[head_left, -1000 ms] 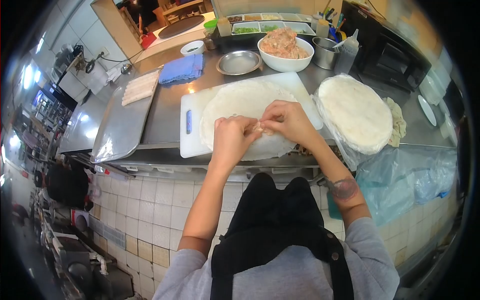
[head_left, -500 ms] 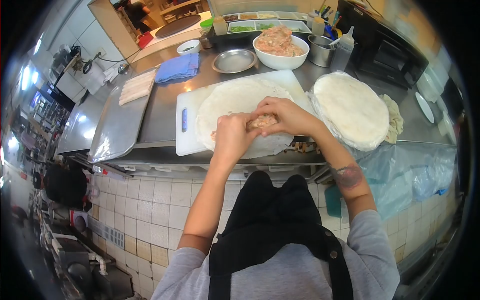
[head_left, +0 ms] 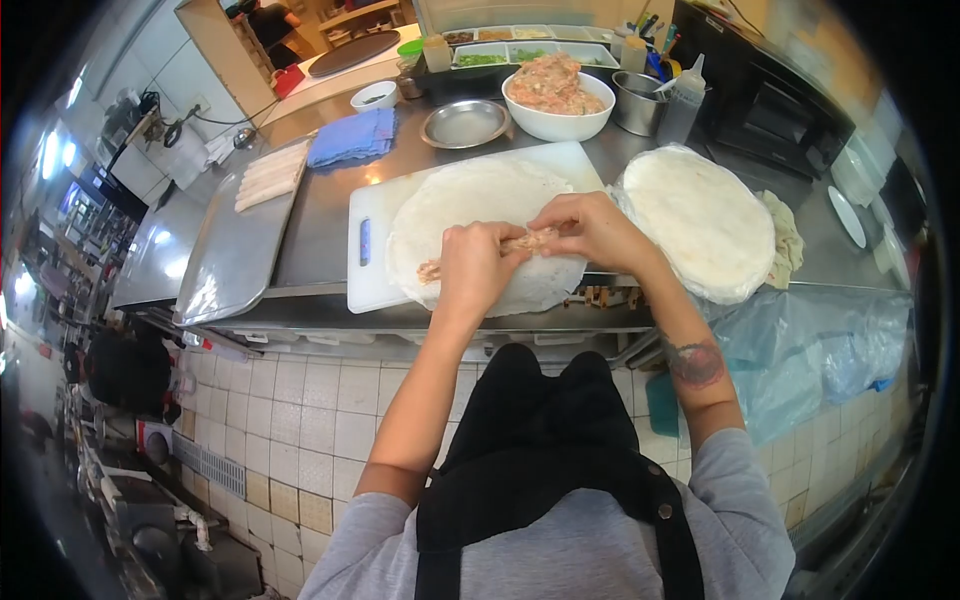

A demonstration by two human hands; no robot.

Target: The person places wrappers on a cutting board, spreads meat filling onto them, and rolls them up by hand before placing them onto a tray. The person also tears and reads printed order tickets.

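A strip of pinkish meat filling [head_left: 523, 243] lies across the lower part of a round, thin white wrapper [head_left: 460, 200]. My left hand [head_left: 474, 265] is closed over the middle of the strip, and a ragged end of filling sticks out to its left. At the right end my right hand [head_left: 592, 230] pinches the filling between thumb and fingers. The fingertips of both hands are close together and partly hide the strip. Under the wrapper is a white cutting board [head_left: 372, 290].
A stack of round wrappers [head_left: 700, 220] on plastic stands at the right. Behind are a white bowl of filling [head_left: 556, 122], a metal plate [head_left: 465, 124] and a metal pot [head_left: 638, 105]. Left are a blue cloth [head_left: 352, 138] and a tray [head_left: 230, 255] with several pale rolls [head_left: 272, 178].
The clump of filling between my hands has become a thinner, longer strip. My right hand has shifted slightly right, and more filling shows left of my left hand.
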